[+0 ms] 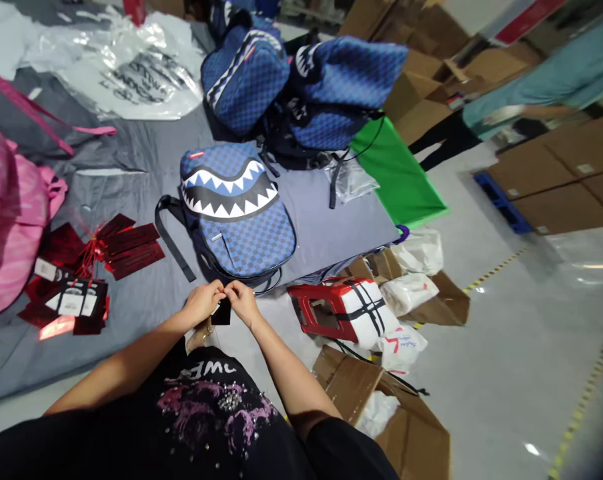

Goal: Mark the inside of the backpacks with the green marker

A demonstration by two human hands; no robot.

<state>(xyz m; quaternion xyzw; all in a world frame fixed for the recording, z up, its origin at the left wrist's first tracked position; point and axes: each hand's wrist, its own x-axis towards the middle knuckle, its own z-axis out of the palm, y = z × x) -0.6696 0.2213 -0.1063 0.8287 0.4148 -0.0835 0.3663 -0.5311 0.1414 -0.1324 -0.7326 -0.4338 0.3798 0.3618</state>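
While my left hand (201,303) and right hand (241,301) pinch one dark tag (221,312), the shark-mouth backpack (234,213) lies just beyond on the desk (331,227), seemingly within reach.

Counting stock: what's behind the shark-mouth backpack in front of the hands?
Behind the shark-mouth backpack sit two more blue backpacks; whatever lies beneath them is covered.

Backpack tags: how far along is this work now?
Done: nothing visibly finished. In hand: left hand and right hand pinch one dark tag before the near backpack. Remaining: the red tags piled beside it, and two backpacks behind.
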